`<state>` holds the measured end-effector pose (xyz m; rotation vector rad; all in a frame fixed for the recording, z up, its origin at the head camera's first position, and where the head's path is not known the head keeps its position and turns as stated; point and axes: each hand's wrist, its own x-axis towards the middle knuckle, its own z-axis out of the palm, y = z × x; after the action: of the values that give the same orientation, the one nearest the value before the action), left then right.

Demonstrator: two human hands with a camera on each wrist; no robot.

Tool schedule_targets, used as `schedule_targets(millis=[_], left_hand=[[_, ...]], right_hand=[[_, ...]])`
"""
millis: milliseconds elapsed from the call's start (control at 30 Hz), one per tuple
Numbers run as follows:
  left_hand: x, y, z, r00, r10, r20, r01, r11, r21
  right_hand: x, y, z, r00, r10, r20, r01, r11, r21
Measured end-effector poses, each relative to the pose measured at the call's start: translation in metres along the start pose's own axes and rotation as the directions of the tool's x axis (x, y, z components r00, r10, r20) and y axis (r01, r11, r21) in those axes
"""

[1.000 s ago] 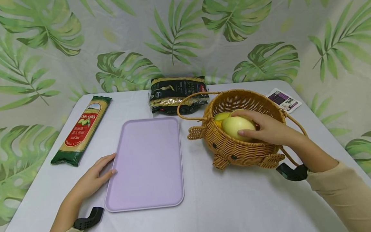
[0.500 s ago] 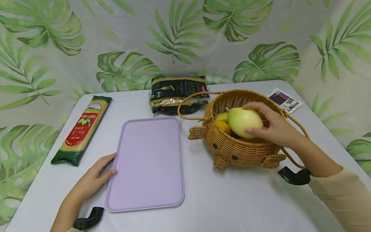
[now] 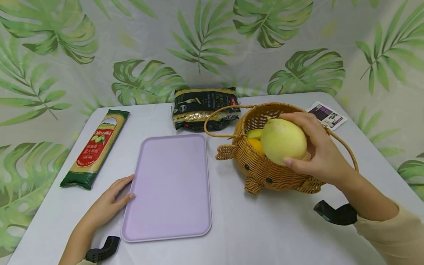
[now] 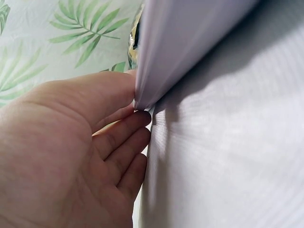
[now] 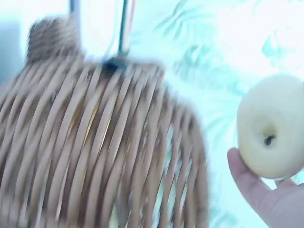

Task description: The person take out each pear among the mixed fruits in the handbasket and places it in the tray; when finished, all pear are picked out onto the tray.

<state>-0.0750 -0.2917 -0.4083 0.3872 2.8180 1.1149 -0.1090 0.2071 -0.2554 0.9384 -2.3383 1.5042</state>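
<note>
Right hand [image 3: 319,151]: holds the pale yellow-green fruit [image 3: 284,140], thumb on its near side and fingers over its far side.
Pale yellow-green fruit: in the right hand, over the right part of the basket's mouth in the head view; the right wrist view shows it apart from the wicker, with its dark-centred hollow facing the camera.
Left hand [image 3: 110,206]: holds nothing; fingers loosely spread, tips touching the left edge of the lilac tray [image 3: 169,184].
Lilac tray: flat on the white cloth [image 3: 251,232], long sides running away from the person, left of the basket.
Wicker basket [image 3: 281,175]: upright, with 2 dark eyes, a snout, 2 ears and looped handles.
Inside the basket: 1 orange fruit [image 3: 255,144] and 1 yellow-green fruit [image 3: 255,133], side by side at the left.
Red-labelled pasta packet [image 3: 96,149]: lies slantwise, left of the tray.
Black pasta packaging [image 3: 205,103]: behind the tray, near the back edge.
Purple-and-white packet [image 3: 326,115]: behind the basket, at the right.
Wrists: 1 black device [image 3: 103,250] on the left, 1 on the right.
Backdrop [image 3: 198,48]: pale fabric printed with green leaves.
</note>
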Motion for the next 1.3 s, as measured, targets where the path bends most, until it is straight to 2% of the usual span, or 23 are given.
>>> schedule_targets(millis=[100, 233, 367, 533, 733, 1000, 1133, 1300], left_hand=[[0.000, 0.000, 0.000, 1.000, -0.008, 0.005, 0.008, 1.000, -0.003], [0.000, 0.000, 0.000, 1.000, 0.001, 0.001, -0.001, 1.000, -0.004], [0.000, 0.000, 0.001, 1.000, 0.007, -0.004, -0.007, 1.000, -0.001], [0.000, -0.002, 0.001, 1.000, 0.024, -0.017, -0.024, 1.000, 0.002], [0.000, -0.002, 0.002, 1.000, 0.025, -0.019, -0.025, 1.000, 0.006], [-0.001, -0.002, 0.001, 0.999, 0.026, -0.022, -0.026, 1.000, 0.014], [-0.001, -0.001, 0.001, 1.000, 0.025, -0.017, -0.025, 1.000, 0.013], [-0.001, 0.001, 0.000, 1.000, 0.023, -0.010, -0.023, 1.000, 0.009]], right_hand=[[0.003, -0.010, 0.015, 0.998, -0.061, 0.013, 0.060, 0.997, 0.046], [0.012, -0.023, 0.041, 0.994, -0.091, 0.065, 0.083, 0.990, 0.116], [0.026, -0.027, 0.073, 0.987, -0.099, 0.130, 0.076, 0.981, 0.177], [0.044, -0.019, 0.118, 0.981, -0.088, 0.172, 0.048, 0.974, 0.222], [0.069, 0.004, 0.175, 0.987, -0.003, 0.158, -0.036, 0.969, 0.243], [0.093, 0.040, 0.244, 0.983, 0.114, 0.147, -0.156, 0.934, 0.320], [0.095, 0.055, 0.267, 0.972, 0.171, 0.164, -0.215, 0.928, 0.306], [0.095, 0.069, 0.284, 0.950, 0.241, 0.198, -0.293, 0.908, 0.300]])
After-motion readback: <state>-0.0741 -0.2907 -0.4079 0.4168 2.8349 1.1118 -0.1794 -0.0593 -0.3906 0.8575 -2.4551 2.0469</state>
